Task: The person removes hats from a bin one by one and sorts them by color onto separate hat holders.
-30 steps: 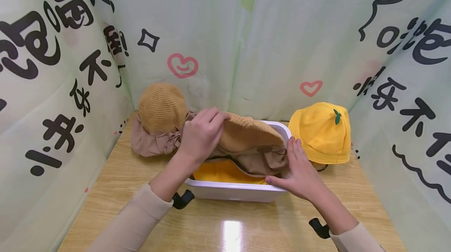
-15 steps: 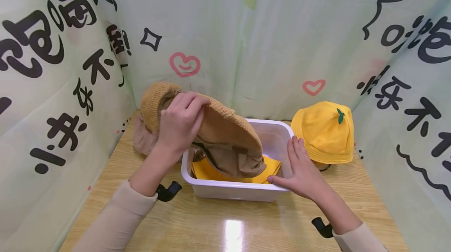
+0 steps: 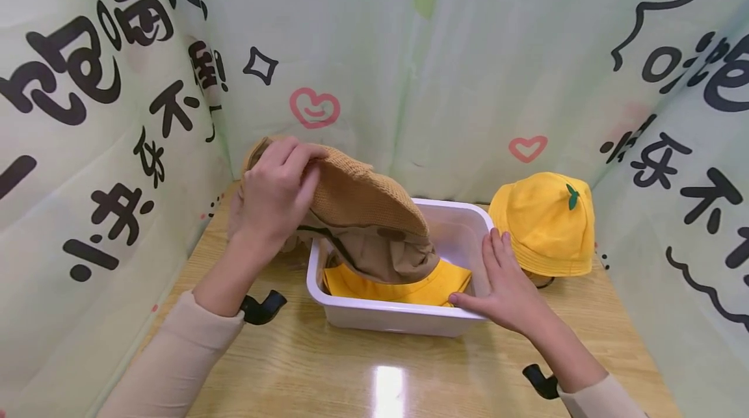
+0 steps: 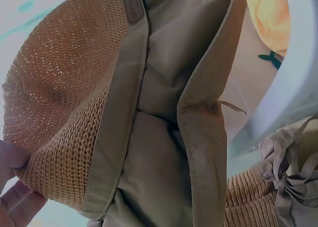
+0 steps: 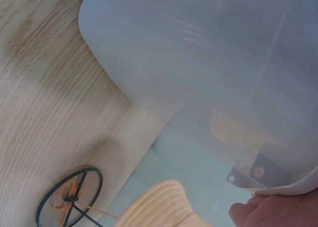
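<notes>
Tan knit hat (image 3: 365,210) in the left hand (image 3: 275,190), head view. The hat's long axis slopes from upper left, at the fingers, down to lower right above the white plastic bin (image 3: 404,324). Its knit crown forms the upper edge; the brown cloth brim hangs below, with the hat's opening turned toward the wearer of the camera. The left hand pinches the crown's edge between thumb and fingers, as the left wrist view confirms, so nearly all of the hat extends to the hand's right. The lower end overlaps a yellow hat (image 3: 374,289) inside the bin; whether they touch cannot be told. The right hand (image 3: 506,281), fingers extended, rests on the bin's right rim, apart from the knit hat. Just right of the bin stands a yellow bucket hat (image 3: 547,226) bearing a green sprout (image 3: 571,197). A second knit hat (image 4: 251,202) shows in the left wrist view.
</notes>
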Demonstrator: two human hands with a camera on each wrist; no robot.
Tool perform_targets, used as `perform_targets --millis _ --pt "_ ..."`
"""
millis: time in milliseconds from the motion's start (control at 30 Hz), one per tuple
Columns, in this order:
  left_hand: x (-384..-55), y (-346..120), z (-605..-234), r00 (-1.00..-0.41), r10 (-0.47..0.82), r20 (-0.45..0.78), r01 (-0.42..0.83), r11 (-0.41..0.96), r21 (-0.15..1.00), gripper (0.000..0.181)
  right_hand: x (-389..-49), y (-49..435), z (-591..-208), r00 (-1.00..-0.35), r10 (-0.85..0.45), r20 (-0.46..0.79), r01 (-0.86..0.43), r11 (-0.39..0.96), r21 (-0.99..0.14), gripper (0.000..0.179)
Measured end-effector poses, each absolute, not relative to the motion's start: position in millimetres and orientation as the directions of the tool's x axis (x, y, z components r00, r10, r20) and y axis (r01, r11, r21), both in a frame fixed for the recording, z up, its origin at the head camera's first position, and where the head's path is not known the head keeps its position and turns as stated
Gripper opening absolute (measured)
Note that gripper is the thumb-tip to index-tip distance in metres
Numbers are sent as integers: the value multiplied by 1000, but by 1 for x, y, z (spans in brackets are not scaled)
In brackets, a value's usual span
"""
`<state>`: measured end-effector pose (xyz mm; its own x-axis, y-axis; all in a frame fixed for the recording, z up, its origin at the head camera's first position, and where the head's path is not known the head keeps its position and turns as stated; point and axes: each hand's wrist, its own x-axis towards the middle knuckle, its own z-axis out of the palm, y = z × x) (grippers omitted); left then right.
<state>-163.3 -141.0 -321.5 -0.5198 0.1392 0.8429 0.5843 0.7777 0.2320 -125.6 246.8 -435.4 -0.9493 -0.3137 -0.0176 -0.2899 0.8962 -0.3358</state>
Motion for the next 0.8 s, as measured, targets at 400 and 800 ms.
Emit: perform_targets --millis 400,800 --pt "-171 -159 -311 -506 63 860 575 768 282 11 -125 247 -435 -949 -314 -23 -287 894 -345 131" --pt "-183 -175 -300 -474 68 878 563 790 243 12 -126 247 -437 -948 -318 -27 -290 894 -341 131"
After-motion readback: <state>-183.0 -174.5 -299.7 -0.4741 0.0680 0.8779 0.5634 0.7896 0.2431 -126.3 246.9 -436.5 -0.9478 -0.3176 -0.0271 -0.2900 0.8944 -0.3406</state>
